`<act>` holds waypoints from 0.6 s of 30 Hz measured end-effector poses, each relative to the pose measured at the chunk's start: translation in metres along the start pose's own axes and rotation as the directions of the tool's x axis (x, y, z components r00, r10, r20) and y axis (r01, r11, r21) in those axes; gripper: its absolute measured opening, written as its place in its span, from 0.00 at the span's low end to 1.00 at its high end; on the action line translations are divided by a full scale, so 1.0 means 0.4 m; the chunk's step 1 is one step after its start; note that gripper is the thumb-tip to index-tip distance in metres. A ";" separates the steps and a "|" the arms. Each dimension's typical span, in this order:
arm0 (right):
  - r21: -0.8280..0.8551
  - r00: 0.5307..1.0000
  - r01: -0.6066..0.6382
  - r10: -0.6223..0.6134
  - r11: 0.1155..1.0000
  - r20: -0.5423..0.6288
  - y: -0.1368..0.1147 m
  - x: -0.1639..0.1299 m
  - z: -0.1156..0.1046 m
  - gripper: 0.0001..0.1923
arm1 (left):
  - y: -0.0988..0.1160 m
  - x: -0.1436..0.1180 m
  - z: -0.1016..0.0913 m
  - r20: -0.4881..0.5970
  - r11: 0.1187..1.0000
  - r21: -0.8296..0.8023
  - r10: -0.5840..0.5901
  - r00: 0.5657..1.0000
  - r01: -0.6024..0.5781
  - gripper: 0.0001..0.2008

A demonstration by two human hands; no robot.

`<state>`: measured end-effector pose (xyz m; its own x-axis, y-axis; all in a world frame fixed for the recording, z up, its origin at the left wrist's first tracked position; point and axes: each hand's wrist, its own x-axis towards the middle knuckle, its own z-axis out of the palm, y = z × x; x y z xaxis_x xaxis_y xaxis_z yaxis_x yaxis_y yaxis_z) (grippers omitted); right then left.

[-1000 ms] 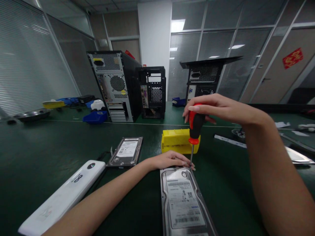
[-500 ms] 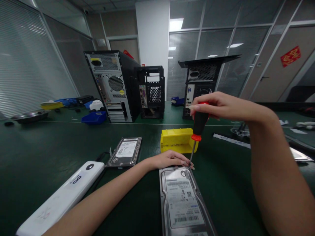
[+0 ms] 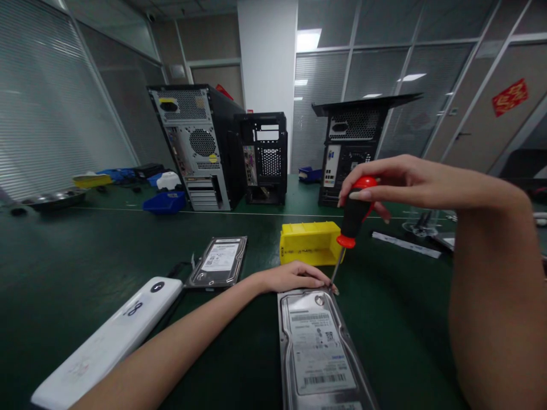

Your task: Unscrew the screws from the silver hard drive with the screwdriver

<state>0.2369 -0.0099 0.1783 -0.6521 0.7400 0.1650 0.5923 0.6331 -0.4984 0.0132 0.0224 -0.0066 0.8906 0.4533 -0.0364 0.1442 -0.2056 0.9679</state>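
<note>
A silver hard drive lies label up on the green table in front of me. My left hand rests at its far end, fingers curled along that edge and gripping it. In my right hand is a screwdriver with a black and red handle, held by thumb and fingers near the top. Its shaft slants down, the tip at the drive's far right corner beside my left fingertips; the screw there is too small to make out. Just beyond stands a yellow bin, tipped on its side.
A second hard drive lies left of the bin, near a white device marked 8. Farther back stand a large computer tower, a narrow black case and another tower. A blue bin sits at left.
My right hand and the screwdriver handle have shifted right, so the shaft leans more. The tip stays at the same corner. My left hand and the drive hold still.
</note>
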 end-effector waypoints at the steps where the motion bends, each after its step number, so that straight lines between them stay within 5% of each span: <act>1: -0.003 1.000 0.006 -0.006 1.000 0.000 0.000 0.001 0.000 0.18 | 0.002 -0.001 0.000 0.003 1.000 0.001 0.000 1.000 0.000 0.13; 18: -0.035 1.000 0.017 -0.017 0.999 -0.012 -0.007 -0.006 0.001 0.18 | -0.005 0.002 -0.002 0.008 0.999 -0.035 -0.004 1.000 0.004 0.13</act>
<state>0.2364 -0.0136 0.1789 -0.6565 0.7316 0.1837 0.5976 0.6530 -0.4651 0.0134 0.0239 -0.0083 0.8937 0.4468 -0.0419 0.1325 -0.1737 0.9758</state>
